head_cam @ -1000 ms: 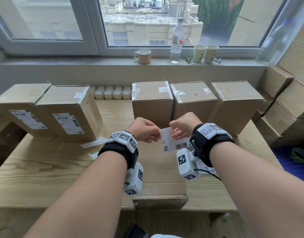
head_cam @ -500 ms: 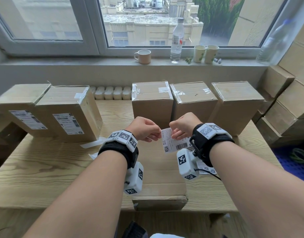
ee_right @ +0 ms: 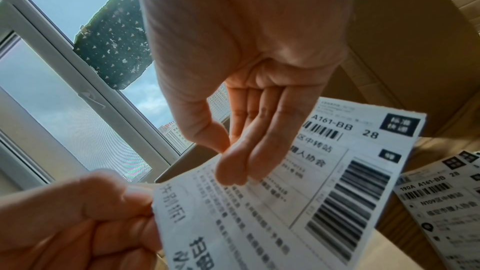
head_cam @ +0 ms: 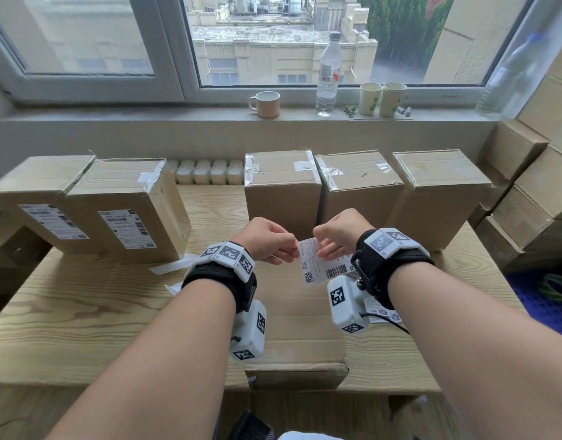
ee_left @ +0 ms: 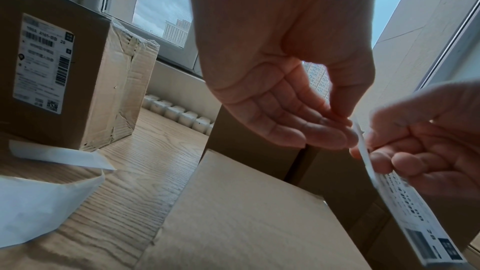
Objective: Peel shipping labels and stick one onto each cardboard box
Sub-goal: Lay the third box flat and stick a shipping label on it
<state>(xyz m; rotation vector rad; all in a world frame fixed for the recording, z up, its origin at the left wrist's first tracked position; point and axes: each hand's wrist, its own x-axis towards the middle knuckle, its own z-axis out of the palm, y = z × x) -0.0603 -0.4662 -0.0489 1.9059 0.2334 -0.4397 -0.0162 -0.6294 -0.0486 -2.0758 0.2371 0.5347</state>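
Note:
A white shipping label with barcodes hangs between both hands above a flat cardboard box at the table's front. My left hand pinches the label's left top corner. My right hand pinches the label near its top edge with thumb and fingers. In the left wrist view the label shows edge-on. Two boxes at the left carry labels. Three upright boxes behind the hands show bare fronts.
Peeled backing strips lie on the wooden table left of my left wrist. More labels lie under my right wrist. Stacked boxes stand at the right. A mug, bottle and cups sit on the windowsill.

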